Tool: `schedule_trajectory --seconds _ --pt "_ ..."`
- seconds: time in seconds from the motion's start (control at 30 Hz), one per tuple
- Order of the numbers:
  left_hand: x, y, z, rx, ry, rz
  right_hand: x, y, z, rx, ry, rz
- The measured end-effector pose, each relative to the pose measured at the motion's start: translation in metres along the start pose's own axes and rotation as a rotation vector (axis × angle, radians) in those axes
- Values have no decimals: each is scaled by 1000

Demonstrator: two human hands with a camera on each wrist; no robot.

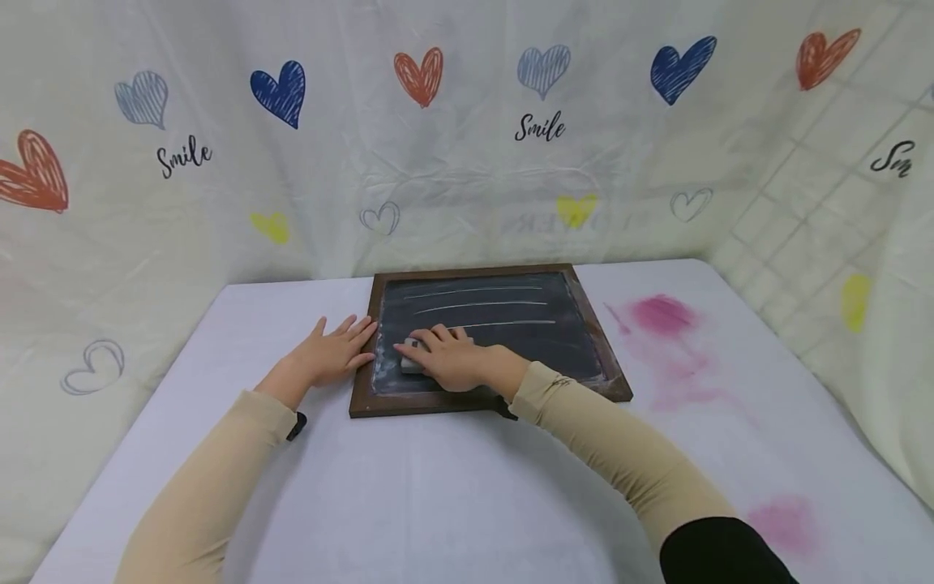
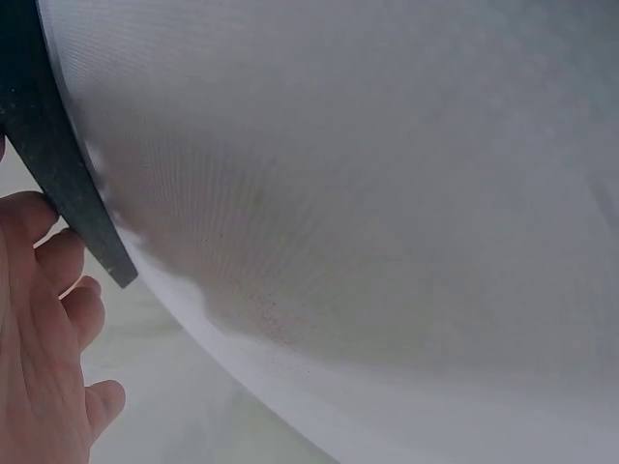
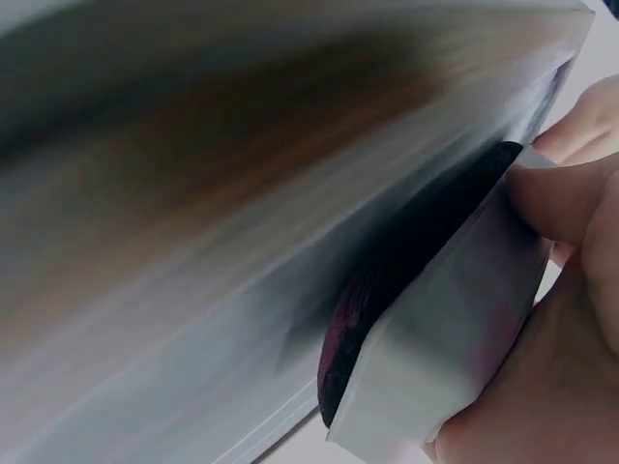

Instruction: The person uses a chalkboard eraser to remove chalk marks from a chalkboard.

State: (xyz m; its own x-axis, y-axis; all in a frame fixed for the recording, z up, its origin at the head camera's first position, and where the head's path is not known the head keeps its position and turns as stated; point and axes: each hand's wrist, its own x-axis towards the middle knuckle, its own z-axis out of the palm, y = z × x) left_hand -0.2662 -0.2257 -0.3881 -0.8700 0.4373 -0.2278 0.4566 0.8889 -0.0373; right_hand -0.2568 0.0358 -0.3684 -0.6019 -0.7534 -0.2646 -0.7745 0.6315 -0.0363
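One white cloth-covered surface [image 1: 438,487], stained with pink blotches at the right. Two hands. Left hand [image 1: 332,354]: fingers straight and flat on the surface, tips touching the left frame edge of the board. Right hand [image 1: 448,357]: fingers curled over one small grey rectangular eraser [image 1: 410,359], pressing it to the slate near the lower left corner. The right wrist view alone shows the eraser's dark felt underside [image 3: 406,290]; the head view hides it. One rectangular brown wood-framed chalkboard [image 1: 503,324], lying flat, long axis left to right. Three white chalk lines [image 1: 481,306] run parallel to that axis across its far half. Behind: heart-printed curtain [image 1: 467,122].
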Motion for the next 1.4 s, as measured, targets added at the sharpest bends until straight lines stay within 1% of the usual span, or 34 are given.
schedule_trajectory --seconds 0.13,0.23,0.33,0.47,0.57,0.67,0.8,0.9,1.1,1.2,1.27,1.33,1.4 --pt "0 0 0 6 0 11 13 -19 -3 -55 -14 2" --pt "1 -1 0 12 13 9 18 -24 -5 -77 -16 9" --pt "0 -1 0 6 12 0 18 -22 -5 -74 -15 6" --pt "-1 1 0 0 7 5 9 -9 0 -41 -8 4" --pt "-1 1 1 -2 7 10 -3 8 4 -13 2 9" --pt "-2 1 0 -4 19 12 -21 28 7 21 23 14" --pt "-3 2 -2 0 24 10 -49 58 11 71 68 30" --pt "-3 1 -3 -5 12 8 -72 79 18 89 107 58" --pt "-3 -1 -2 -3 13 11 -116 112 34 112 188 117" --pt "-2 -3 -1 -1 15 10 -132 121 36 132 217 142" --pt "-2 -3 0 -8 15 12 -138 124 37 140 225 147" --pt "-2 -3 1 -11 14 12 -140 124 37 153 221 148" --pt "-2 -3 1 -13 16 12 -135 122 36 148 207 151"
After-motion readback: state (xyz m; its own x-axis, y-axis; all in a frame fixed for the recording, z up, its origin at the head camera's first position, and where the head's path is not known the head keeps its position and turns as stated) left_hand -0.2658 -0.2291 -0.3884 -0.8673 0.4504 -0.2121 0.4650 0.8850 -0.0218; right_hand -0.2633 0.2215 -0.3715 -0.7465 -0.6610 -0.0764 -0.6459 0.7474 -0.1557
